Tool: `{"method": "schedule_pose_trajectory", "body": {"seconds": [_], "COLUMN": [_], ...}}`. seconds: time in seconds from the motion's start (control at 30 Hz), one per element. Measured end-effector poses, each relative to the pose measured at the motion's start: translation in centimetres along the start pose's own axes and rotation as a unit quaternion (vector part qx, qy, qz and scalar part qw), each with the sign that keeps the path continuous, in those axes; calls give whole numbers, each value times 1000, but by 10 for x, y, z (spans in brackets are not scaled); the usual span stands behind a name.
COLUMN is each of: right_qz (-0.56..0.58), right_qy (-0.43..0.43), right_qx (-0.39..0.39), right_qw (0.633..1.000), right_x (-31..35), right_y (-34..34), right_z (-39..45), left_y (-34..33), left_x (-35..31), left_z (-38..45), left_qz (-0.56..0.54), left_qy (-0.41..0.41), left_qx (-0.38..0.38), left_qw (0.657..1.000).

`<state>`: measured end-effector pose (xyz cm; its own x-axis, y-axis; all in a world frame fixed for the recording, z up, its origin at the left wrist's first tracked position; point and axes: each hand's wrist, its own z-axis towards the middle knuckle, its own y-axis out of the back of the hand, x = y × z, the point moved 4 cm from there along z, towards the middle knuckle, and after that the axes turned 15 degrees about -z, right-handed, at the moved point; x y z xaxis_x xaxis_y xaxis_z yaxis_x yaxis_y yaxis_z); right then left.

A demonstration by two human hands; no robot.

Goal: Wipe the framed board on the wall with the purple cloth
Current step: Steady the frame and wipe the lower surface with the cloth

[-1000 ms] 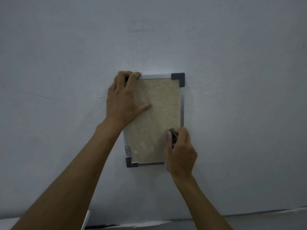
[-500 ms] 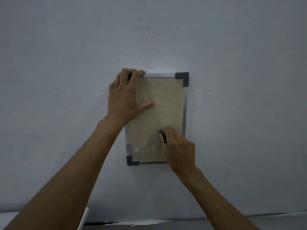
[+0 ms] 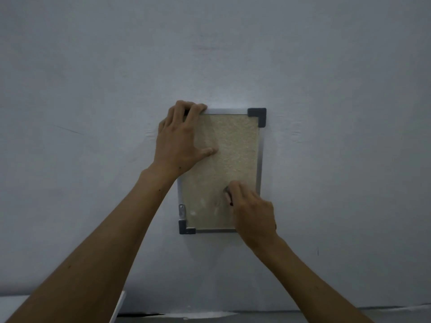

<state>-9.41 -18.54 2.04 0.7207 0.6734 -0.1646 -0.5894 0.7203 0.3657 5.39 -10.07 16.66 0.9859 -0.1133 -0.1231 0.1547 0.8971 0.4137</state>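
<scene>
Plainly, the wall (image 3: 93,89) carried the framed board (image 3: 235,148) upright at its middle, so you worked against a vertical face. Your left hand (image 3: 180,141) lay spread flat over the board's top left corner, holding nothing, likely to steady the frame. Your right hand (image 3: 253,213) was curled closed near the bottom right corner, pressing a mostly hidden wad, presumably the purple cloth (image 3: 227,191), onto the surface.

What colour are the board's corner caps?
Dark grey corner caps on a silver frame, clearest in the head view.
</scene>
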Motion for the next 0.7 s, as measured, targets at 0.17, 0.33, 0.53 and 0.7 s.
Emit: {"method": "schedule_pose_trajectory", "body": {"seconds": [0.17, 0.33, 0.53, 0.7], "right_qz": [14, -24, -6, -15], "right_qy": [-87, 53, -38, 50], "right_qx": [-18, 16, 25, 62], "right_qw": [996, 998, 999, 997], "right_x": [-23, -7, -25, -21], "right_y": [5, -1, 4, -1], "right_z": [7, -13, -16, -26], "left_y": [0, 1, 1, 1], "left_x": [0, 1, -1, -2], "left_z": [0, 0, 0, 0], "left_qz": [-1, 1, -1, -1], "left_qy": [-2, 0, 2, 4], "left_qx": [-5, -3, -5, -2], "left_qw": [1000, 1000, 1000, 1000]}}
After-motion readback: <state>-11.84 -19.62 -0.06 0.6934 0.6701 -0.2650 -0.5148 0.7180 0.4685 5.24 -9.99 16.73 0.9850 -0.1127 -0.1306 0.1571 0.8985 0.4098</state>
